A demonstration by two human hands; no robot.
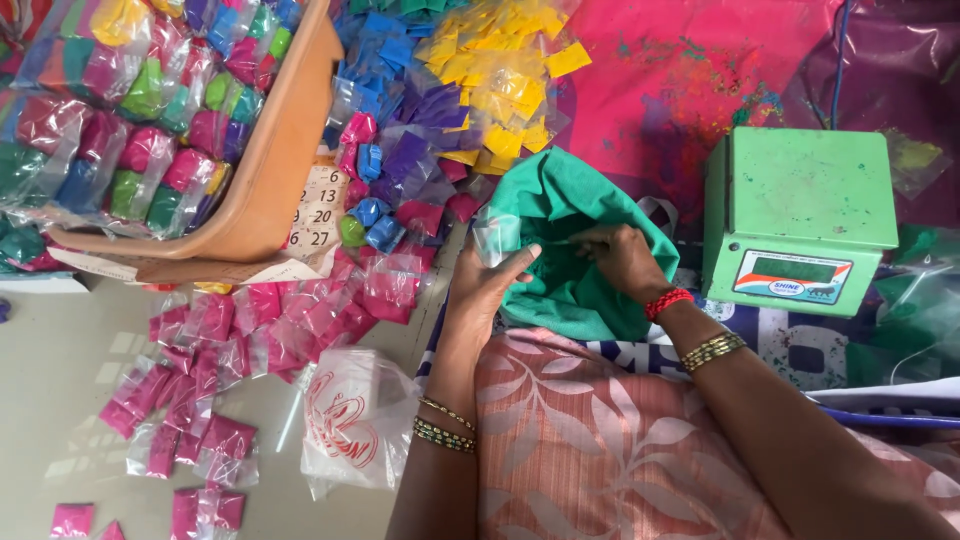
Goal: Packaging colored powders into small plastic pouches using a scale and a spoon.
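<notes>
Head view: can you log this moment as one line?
left hand: holds small clear packet | right hand: inside green bag | green scale: beside

A pale glossy floor [60,380] shows window-light reflections, beside a pink powder-stained cloth [690,70].

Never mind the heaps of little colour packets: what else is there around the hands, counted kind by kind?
Green box-shaped weighing scale: 1
Orange plastic tub: 1
Green cloth bag: 1
White plastic carrier bag with red print: 1
Small clear plastic pouch, in the left hand: 1
Total: 5
</notes>
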